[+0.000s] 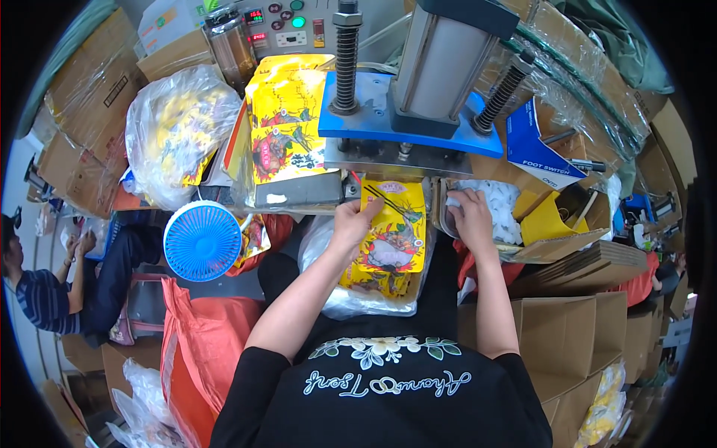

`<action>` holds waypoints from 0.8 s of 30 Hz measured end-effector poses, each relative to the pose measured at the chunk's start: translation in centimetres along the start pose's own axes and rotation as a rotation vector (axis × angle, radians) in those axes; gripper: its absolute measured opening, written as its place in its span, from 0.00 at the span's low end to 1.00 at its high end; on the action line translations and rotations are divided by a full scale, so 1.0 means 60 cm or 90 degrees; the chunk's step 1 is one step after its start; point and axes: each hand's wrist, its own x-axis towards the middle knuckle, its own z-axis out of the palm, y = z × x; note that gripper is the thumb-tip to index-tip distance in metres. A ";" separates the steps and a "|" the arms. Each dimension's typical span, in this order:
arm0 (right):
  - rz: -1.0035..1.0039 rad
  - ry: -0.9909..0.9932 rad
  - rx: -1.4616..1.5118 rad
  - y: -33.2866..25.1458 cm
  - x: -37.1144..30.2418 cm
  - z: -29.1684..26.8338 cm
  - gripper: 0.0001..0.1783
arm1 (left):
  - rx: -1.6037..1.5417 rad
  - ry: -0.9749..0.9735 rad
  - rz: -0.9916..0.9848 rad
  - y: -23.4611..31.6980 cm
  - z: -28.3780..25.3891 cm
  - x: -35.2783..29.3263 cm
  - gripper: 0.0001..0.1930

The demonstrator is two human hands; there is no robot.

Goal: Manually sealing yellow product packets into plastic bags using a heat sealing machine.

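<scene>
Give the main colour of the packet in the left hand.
The packet in the left hand is mainly yellow; the head view shows it best.

A blue fan (202, 240) is observed near a red sack (213, 336) at left, with open cardboard boxes (556, 332) at lower right.

Illumination is moderately bright and diffuse across the centre. White glare marks the clear plastic bag (168, 112) and the wrapping film (553, 89). Soft shade fills the open cartons (556, 328). The yellow pouch (392, 235) renders sharply. Straight edges bend toward the black rim, where the seated person (45, 295) appears stretched and soft.
</scene>
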 end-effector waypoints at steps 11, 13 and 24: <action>0.218 0.121 0.356 0.021 -0.035 -0.004 0.12 | 0.973 0.256 0.551 0.059 -0.180 -0.022 0.33; 0.159 0.123 0.307 0.026 -0.029 -0.009 0.11 | 0.948 0.273 0.548 0.059 -0.200 -0.030 0.26; 0.023 0.075 0.099 0.086 -0.058 0.039 0.21 | 0.974 0.367 0.448 0.069 -0.152 0.062 0.33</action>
